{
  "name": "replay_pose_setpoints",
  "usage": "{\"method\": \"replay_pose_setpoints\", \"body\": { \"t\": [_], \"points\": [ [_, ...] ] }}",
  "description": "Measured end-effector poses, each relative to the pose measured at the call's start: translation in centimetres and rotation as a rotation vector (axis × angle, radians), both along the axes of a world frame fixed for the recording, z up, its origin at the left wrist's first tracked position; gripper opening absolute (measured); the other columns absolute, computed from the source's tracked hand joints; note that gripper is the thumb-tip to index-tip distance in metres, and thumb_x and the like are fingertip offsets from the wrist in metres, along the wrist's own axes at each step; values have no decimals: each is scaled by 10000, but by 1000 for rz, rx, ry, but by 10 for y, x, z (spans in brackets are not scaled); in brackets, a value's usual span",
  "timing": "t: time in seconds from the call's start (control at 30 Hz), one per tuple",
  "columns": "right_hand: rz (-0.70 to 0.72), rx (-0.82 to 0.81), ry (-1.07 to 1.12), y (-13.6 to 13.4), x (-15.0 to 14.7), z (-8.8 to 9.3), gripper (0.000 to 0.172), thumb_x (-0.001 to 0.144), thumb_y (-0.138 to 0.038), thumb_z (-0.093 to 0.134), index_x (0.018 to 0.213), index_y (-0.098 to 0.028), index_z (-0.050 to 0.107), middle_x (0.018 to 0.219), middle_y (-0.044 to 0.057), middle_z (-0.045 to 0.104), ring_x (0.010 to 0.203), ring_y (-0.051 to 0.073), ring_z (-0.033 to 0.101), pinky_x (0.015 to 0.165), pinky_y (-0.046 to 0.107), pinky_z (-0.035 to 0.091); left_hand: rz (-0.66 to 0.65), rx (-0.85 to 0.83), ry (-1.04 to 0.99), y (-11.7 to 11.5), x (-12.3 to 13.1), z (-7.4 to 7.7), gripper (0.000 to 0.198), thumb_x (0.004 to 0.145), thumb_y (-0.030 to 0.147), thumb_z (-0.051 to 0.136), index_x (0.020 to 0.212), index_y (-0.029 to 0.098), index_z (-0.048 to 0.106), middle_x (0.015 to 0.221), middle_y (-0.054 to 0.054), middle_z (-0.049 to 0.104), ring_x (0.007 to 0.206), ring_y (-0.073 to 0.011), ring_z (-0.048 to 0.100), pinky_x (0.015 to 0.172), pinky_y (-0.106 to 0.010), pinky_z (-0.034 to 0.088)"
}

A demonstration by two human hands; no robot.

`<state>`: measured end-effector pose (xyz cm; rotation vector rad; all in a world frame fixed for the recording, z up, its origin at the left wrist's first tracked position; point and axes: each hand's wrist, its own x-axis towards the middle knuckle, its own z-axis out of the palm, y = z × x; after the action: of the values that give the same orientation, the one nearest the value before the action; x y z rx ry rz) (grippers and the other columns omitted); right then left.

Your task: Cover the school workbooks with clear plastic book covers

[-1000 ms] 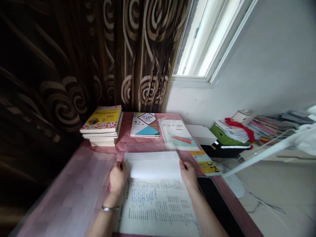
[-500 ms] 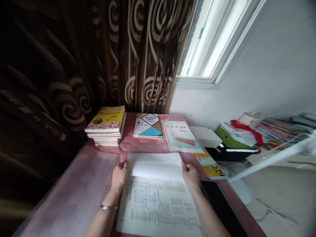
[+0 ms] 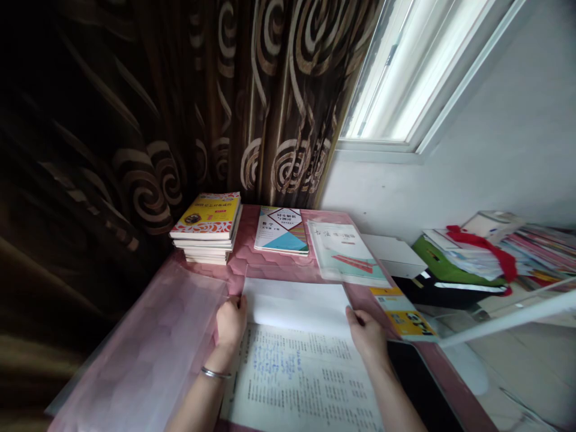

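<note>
A printed paper sheet (image 3: 306,384) with blue handwriting lies in front of me, its far part a blank white band (image 3: 297,303) that looks folded over; I cannot tell if that is a separate sheet. My left hand (image 3: 231,321) is closed on the left edge of the white band, thumb on top, a silver bangle on its wrist. On the opposite edge, my right hand (image 3: 368,336) pinches the paper the same way. Left of the sheet, a clear plastic cover (image 3: 153,348) is spread on the pink quilted tabletop (image 3: 243,264).
Toward the curtain stand a stack of books (image 3: 207,222) and a math workbook (image 3: 282,231). A pale green booklet (image 3: 346,252), a white box (image 3: 393,255) and a yellow panda booklet (image 3: 407,315) lie to the right. A black tablet-like slab (image 3: 423,384) sits beside my right forearm.
The view has turned slightly, so everything sits a little further right in the picture. Both hands keep their hold on the paper's edges.
</note>
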<state>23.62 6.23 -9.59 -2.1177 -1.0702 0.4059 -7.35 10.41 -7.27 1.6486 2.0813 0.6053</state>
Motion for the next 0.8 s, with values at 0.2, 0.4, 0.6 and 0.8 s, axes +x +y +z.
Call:
{"method": "replay_pose_setpoints", "body": {
  "t": [0.2,0.4,0.6,0.8],
  "points": [
    [-16,-13,-65,5,-1,-8,356,722,-534,442,652,-217,588,686,127,702,665,269,629,618,324,452,39,-16,66,0,5,4,413,949,360,382,895,113,708,917,-202,729,837,-256,702,645,-260,416],
    [9,-1,28,-1,1,3,424,694,-608,427,596,-222,574,610,113,673,638,267,616,576,316,439,26,-29,-30,-2,1,8,362,957,252,358,980,100,685,943,-198,726,868,-233,702,668,-247,411],
    [95,1,170,-9,4,23,404,617,-584,468,574,-205,598,543,60,637,605,244,603,535,295,421,37,-11,61,-2,4,8,353,952,275,376,956,102,683,912,-202,727,857,-259,704,679,-266,428],
    [94,-1,75,-6,1,16,425,629,-622,439,497,-226,515,475,47,586,541,222,562,511,299,411,36,-5,82,-1,4,4,371,965,311,357,938,117,673,916,-193,730,851,-257,708,657,-262,429]
  ]
}}
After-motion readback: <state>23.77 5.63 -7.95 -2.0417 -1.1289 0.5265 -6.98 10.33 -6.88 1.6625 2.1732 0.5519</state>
